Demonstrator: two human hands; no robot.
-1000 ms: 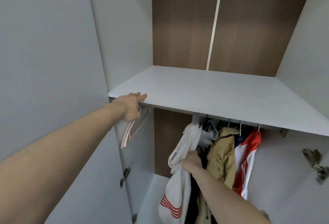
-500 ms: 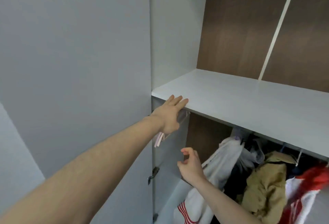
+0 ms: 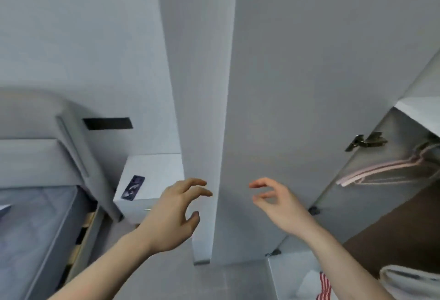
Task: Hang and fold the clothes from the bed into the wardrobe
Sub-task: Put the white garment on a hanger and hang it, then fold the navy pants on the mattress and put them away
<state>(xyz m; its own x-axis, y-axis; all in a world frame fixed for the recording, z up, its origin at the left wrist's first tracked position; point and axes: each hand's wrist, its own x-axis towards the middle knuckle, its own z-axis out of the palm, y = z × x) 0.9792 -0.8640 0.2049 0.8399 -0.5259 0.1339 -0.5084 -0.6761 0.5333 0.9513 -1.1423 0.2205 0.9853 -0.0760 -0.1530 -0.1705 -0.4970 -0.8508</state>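
Observation:
My left hand [image 3: 177, 214] hovers in front of the open wardrobe door's edge [image 3: 221, 147], fingers loosely curled and holding nothing. My right hand [image 3: 277, 202] floats beside it in front of the door's inner face, fingers relaxed and empty. Pink hangers [image 3: 381, 171] hang inside the wardrobe at the right, under the white shelf [image 3: 419, 109]. A white garment with red stripes [image 3: 325, 286] shows at the bottom right. The bed [image 3: 31, 228] lies at the left with grey bedding; no clothes on it are visible in this view.
A white bedside table [image 3: 157, 171] carries a dark phone [image 3: 133, 187]. The padded grey headboard [image 3: 78, 147] curves behind the bed. A metal hinge [image 3: 366, 141] joins the door to the wardrobe side. Grey floor [image 3: 226, 280] shows below the door.
My view swung left from the wardrobe interior toward the bed. My left hand left the shelf edge and hangers, my right hand released the white garment; both now hover empty by the door.

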